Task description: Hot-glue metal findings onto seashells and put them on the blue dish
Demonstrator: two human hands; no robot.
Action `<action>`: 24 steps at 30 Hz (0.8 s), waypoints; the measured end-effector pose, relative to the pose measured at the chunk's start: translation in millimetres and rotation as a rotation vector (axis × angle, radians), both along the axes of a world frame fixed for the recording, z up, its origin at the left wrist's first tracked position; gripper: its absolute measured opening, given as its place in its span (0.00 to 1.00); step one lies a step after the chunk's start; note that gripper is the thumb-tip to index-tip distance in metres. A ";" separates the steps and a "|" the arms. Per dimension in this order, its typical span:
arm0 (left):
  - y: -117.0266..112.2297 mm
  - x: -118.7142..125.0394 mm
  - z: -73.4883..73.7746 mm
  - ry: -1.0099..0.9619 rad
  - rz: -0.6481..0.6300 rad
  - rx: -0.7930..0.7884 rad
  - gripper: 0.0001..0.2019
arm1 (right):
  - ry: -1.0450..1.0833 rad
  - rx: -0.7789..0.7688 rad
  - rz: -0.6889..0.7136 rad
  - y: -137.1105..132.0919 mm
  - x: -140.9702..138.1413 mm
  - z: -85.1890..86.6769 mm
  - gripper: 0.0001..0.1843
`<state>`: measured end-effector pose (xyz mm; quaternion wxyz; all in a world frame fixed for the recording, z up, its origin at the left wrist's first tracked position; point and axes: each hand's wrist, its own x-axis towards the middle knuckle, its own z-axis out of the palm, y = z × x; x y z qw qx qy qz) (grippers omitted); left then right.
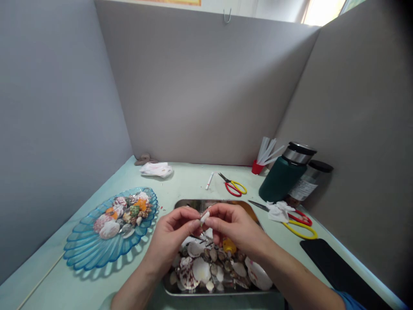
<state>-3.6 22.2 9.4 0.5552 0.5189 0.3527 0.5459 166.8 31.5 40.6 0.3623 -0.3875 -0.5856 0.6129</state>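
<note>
My left hand and my right hand meet above a metal tray. Together their fingertips pinch a small white shell. Both hands are closed on it. Under the hands the tray holds several seashells, mostly white, brown and speckled, and a small yellow piece. To the left stands a blue scalloped glass plate with a heap of coloured shells.
Red-and-yellow scissors and a white stick lie behind the tray. A second pair of scissors with a crumpled tissue, a green flask, a dark jar, a red cup of sticks, a black phone; grey partitions all round.
</note>
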 end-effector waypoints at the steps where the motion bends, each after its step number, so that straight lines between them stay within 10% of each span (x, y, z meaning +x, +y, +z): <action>1: 0.2 0.1 -0.4 0.000 0.006 -0.001 0.02 | -0.002 0.003 0.000 0.0 0.2 -0.2 0.10; 24: 0.1 -2.6 1.3 0.045 0.005 0.089 0.01 | -0.100 0.006 -0.005 -1.7 0.3 2.8 0.11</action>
